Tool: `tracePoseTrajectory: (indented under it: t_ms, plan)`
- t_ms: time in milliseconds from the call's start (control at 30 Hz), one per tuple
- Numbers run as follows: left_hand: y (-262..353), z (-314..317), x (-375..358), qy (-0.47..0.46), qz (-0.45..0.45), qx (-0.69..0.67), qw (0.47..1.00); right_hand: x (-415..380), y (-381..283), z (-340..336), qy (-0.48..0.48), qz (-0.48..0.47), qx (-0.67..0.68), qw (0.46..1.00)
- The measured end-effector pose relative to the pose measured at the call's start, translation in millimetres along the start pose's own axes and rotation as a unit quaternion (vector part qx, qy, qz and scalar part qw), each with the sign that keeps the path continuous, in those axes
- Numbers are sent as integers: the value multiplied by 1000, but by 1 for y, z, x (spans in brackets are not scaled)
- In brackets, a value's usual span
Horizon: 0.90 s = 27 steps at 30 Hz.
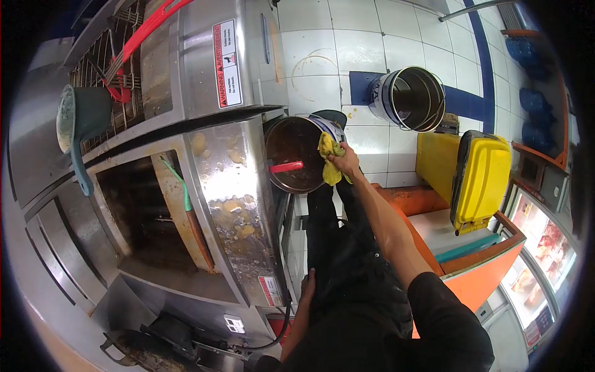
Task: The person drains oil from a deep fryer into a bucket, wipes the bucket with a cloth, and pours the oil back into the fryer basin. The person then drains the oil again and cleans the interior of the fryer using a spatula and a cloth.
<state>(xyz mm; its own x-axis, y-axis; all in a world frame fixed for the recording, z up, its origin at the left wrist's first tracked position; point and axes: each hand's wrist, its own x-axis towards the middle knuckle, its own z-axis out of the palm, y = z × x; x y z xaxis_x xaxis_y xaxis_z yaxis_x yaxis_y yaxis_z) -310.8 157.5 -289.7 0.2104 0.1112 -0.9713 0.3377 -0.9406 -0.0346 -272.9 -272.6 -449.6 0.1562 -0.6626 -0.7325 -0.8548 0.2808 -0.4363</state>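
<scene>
My right hand (346, 162) is closed on a yellow cloth (328, 149), which lies over the right rim of a metal bucket (273, 177). Brown liquid fills part of this bucket, and a red handle (286, 167) sticks up inside it. Low in the view, my left hand (308, 286) hangs beside my leg; its fingers are too hidden to tell their shape. Left of the bucket is a steel fryer front (232, 204) with greasy spots. Its open vat (133, 204) is dark inside, and a green-handled tool (186, 192) lies along its edge.
A second bucket (434, 102) stands on the white tiled floor (365, 53). Right of me are a yellow bin (483, 180) and an orange counter (477, 279). A grey-green dipper (87, 121) and a red-handled tool (149, 37) rest over the racks at the upper left.
</scene>
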Motion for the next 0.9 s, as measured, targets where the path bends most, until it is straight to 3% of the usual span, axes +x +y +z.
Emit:
tracePoseTrajectory:
  t_ms: [900]
  plan:
    - [16,-6,-9,-15,-12,-3,1000,7,8,6,6,-22,2,1000]
